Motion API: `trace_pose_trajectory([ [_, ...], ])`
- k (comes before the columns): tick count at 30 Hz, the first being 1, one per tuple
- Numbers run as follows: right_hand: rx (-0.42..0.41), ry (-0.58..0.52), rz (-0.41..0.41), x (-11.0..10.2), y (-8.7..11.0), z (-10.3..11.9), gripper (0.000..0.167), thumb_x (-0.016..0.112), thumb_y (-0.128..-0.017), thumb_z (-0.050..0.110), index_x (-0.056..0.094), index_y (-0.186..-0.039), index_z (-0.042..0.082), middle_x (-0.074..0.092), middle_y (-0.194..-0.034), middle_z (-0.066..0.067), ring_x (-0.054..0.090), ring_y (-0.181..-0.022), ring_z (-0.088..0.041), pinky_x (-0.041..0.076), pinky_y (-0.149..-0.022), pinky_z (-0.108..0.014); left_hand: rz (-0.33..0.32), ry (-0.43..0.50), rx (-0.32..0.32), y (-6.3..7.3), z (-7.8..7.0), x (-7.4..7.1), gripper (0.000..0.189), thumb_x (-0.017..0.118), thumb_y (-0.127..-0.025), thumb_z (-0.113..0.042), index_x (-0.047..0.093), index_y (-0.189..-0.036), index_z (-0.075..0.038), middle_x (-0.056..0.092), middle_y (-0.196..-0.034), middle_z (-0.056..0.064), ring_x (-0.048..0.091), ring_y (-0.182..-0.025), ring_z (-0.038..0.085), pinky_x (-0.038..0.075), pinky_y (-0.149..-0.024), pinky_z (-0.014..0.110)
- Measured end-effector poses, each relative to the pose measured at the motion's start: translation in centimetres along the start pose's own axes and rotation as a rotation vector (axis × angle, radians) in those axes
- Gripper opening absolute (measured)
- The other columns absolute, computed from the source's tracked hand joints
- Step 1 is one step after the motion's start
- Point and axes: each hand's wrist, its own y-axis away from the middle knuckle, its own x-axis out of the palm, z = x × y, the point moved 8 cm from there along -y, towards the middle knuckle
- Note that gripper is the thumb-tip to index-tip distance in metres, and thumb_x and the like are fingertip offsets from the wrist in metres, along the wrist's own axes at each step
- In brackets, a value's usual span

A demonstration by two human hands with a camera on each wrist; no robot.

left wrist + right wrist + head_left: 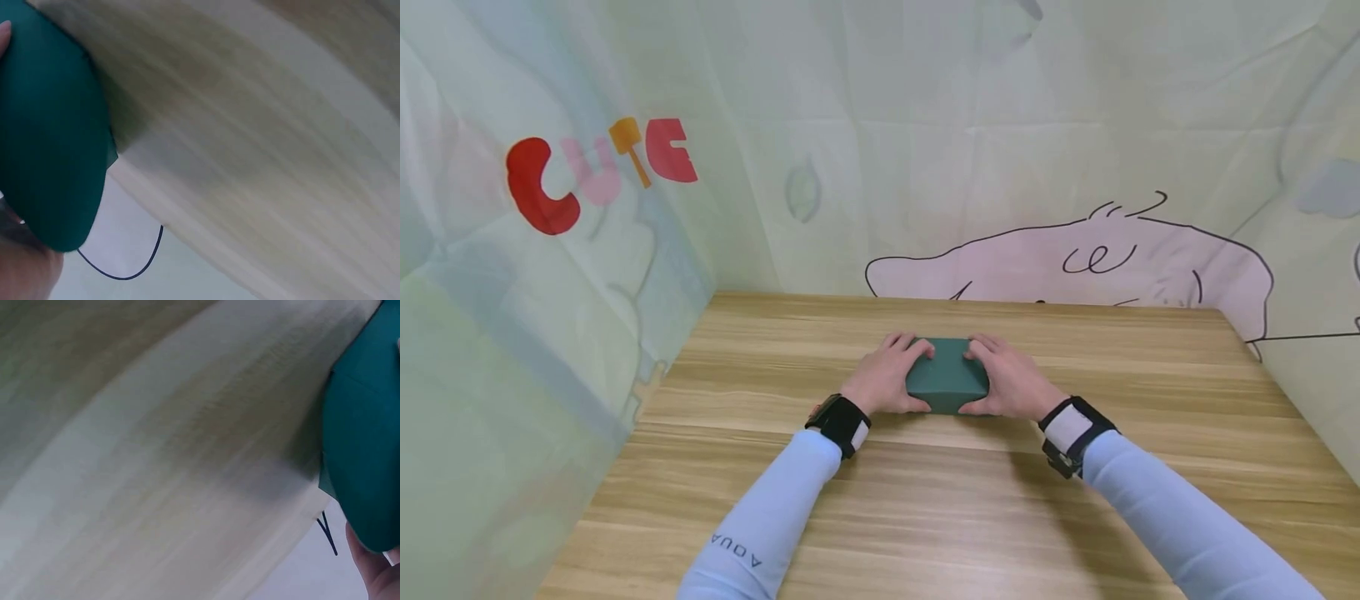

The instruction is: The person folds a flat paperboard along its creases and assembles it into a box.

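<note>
A dark green box (949, 368) with a flat top is near the middle of the wooden table, toward the far side. My left hand (883, 377) grips its left end, fingers bent around the far edge and thumb at the near side. On the opposite end, my right hand (1011, 379) holds it the same way. Large in the left wrist view, the green box (50, 131) fills the left edge; the right wrist view has the green box (362, 437) at its right edge. Its underside is hidden, and I cannot tell whether it touches the table.
The wood-grained table (760, 517) spreads around the box on every side. A pale printed cloth (970, 167) hangs along the table's far edge and down the left side. Black bands (842, 425) circle both wrists, over light blue sleeves (767, 517).
</note>
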Motion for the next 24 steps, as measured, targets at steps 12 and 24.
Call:
trace_pose_trajectory([
  [12,-0.003,-0.021,-0.006,-0.2,-0.5,0.6,0.08,0.09,-0.059,0.048,0.049,-0.114,0.007,0.055,-0.121,-0.014,0.057,-0.105,-0.027,0.055,-0.085,-0.045,-0.027,0.108,-0.033,0.6,1.1,-0.1,0.081,0.083,-0.067,-0.053,0.043,-0.132,-0.025,0.034,-0.152,0.012,0.03,-0.141,0.033,0.046,-0.101,0.049],
  [24,0.166,-0.202,0.018,0.4,0.2,-0.4,0.092,0.093,-0.06,0.032,0.041,-0.131,0.004,0.024,-0.15,-0.031,0.051,-0.119,-0.047,0.048,-0.094,-0.057,-0.027,0.442,-0.266,3.0,3.8,1.3,0.084,0.083,-0.073,-0.044,0.048,-0.138,-0.004,0.06,-0.132,0.01,0.058,-0.119,0.023,0.047,-0.1,0.036],
])
